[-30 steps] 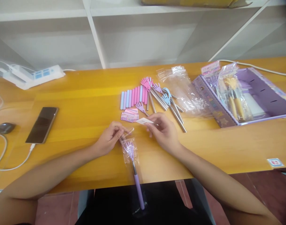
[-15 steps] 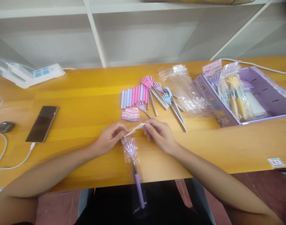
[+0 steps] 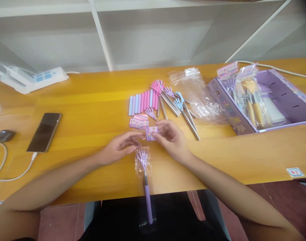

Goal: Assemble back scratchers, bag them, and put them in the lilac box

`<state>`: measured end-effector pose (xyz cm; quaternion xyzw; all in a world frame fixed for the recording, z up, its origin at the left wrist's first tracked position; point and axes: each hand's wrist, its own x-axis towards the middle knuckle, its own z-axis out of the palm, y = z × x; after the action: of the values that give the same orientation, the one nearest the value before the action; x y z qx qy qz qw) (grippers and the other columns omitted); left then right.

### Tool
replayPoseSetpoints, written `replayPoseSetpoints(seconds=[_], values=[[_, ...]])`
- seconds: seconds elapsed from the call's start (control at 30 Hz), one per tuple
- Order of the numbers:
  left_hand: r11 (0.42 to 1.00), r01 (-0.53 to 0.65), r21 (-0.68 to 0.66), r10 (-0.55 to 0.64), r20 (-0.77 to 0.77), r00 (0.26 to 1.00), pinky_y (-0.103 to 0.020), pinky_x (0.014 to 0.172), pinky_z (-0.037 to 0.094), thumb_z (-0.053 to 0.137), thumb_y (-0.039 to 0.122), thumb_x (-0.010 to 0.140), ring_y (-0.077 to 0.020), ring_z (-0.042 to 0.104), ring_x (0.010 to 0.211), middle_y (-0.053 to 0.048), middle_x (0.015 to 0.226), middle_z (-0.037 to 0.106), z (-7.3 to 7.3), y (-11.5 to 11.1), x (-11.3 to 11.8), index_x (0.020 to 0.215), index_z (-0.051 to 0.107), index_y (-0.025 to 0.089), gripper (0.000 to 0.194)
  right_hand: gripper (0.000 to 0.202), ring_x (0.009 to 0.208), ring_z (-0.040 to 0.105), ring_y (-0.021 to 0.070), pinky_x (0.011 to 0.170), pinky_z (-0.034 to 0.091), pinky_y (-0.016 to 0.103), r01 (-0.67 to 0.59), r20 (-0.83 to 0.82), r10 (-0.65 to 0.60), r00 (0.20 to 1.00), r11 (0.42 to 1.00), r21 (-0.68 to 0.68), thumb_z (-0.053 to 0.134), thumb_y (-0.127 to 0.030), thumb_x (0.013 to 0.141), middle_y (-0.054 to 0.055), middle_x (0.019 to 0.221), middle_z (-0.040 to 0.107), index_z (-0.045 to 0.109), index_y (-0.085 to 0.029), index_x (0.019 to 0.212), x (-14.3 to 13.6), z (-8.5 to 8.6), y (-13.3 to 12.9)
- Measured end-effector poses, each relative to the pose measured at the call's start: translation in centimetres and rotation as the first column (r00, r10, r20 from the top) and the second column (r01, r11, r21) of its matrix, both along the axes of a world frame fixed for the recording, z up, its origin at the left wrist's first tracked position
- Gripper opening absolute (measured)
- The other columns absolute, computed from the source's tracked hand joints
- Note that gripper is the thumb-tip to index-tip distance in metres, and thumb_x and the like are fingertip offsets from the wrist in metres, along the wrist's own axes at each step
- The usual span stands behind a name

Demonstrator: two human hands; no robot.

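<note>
Pinches a printed card (image 3: 148,135) by one end in the right hand (image 3: 175,140), seemingly to bare its face; parts the fingers of the left hand (image 3: 122,147) beside a clear bag (image 3: 138,166) holding a purple backscratcher (image 3: 148,203), laid over the edge of the table (image 3: 105,184), likely to keep the top handy.

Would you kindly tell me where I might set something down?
Bare wood shows between the phone and the row of tubes, and in front of the purple box, right of the right forearm. It is crowded from the tubes across the claw-headed rods to the clear bags, and around the left hand, right hand and bagged scratcher.
</note>
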<state>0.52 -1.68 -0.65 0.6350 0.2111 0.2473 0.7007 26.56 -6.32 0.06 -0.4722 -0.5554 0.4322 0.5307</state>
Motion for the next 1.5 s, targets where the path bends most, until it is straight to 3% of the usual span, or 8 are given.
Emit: replayPoseSetpoints(seconds=[0.13,0.33,0.63,0.87,1.0,1.23,1.5], values=[[0.991,0.091,-0.096,-0.089,0.033,0.996,-0.049,0.118,0.051,0.066,0.032,0.105,-0.0296,0.065,0.135,-0.016,0.158,0.058,0.7,0.4,-0.1,0.158,0.055,0.029,0.054,0.02,0.079,0.069,0.0131,0.07,0.061,0.027,0.078,-0.016,-0.078,0.997,0.997,0.0,0.08,-0.032,0.093,0.003,0.095,0.072,0.067,-0.019,0.101,0.2,0.0,0.2],[0.981,0.165,-0.105,-0.161,0.044,0.986,-0.056,0.123,0.045,0.068,0.044,0.103,-0.0364,0.059,0.144,-0.017,0.168,0.049,1.2,1.1,-0.2,0.163,0.05,0.031,0.064,0.01,0.085,0.074,0.0137,0.081,0.066,0.03,0.05,0.018,-0.052,0.998,0.995,0.09,0.069,-0.026,0.101,0.005,0.1,0.072,0.07,-0.019,0.107,0.3,0.4,0.2],[0.973,0.215,-0.084,-0.211,0.058,0.976,-0.063,0.126,0.039,0.068,0.05,0.102,-0.0399,0.056,0.147,-0.018,0.167,0.05,1.4,1.3,-0.2,0.163,0.049,0.031,0.067,0.006,0.089,0.072,0.0149,0.074,0.064,0.028,0.078,0.2,-0.116,0.973,0.979,0.187,0.066,-0.023,0.102,0.006,0.103,0.07,0.07,-0.02,0.106,0.5,0.6,0.2],[0.977,0.179,-0.115,-0.17,0.087,0.982,-0.062,0.124,0.042,0.06,0.062,0.102,-0.0402,0.053,0.15,-0.016,0.166,0.052,0.9,1.4,-0.1,0.159,0.055,0.031,0.065,0.02,0.086,0.069,0.0161,0.075,0.062,0.033,-0.051,0.419,-0.109,0.902,0.934,0.353,0.062,-0.018,0.105,0.006,0.104,0.071,0.073,-0.024,0.12,1.0,1.1,0.3],[0.976,0.162,-0.143,-0.147,0.108,0.983,-0.062,0.124,0.043,0.055,0.065,0.104,-0.0392,0.052,0.151,-0.014,0.164,0.055,0.9,1.4,0.1,0.155,0.06,0.029,0.063,0.029,0.096,0.069,0.0179,0.08,0.062,0.035,-0.155,0.462,-0.057,0.885,0.9,0.407,0.06,-0.014,0.105,0.007,0.108,0.069,0.073,-0.027,0.129,0.9,0.7,0.3],[0.964,0.206,-0.17,-0.186,0.127,0.974,-0.062,0.129,0.035,0.054,0.065,0.103,-0.0383,0.051,0.152,-0.01,0.166,0.054,0.7,1.4,-0.2,0.157,0.058,0.031,0.064,0.037,0.101,0.068,0.0185,0.082,0.062,0.035,-0.223,0.49,-0.022,0.871,0.872,0.435,0.059,-0.01,0.105,0.008,0.111,0.066,0.07,-0.028,0.135,0.7,0.4,0.3],[0.964,0.203,-0.17,-0.183,0.129,0.975,-0.062,0.13,0.035,0.053,0.065,0.103,-0.0383,0.049,0.154,-0.012,0.166,0.053,0.9,1.3,-0.1,0.159,0.056,0.027,0.067,0.033,0.103,0.067,0.0202,0.087,0.062,0.038,-0.236,0.504,-0.015,0.863,0.871,0.431,0.06,-0.009,0.103,0.008,0.112,0.065,0.068,-0.026,0.13,0.8,0.4,0.2]])
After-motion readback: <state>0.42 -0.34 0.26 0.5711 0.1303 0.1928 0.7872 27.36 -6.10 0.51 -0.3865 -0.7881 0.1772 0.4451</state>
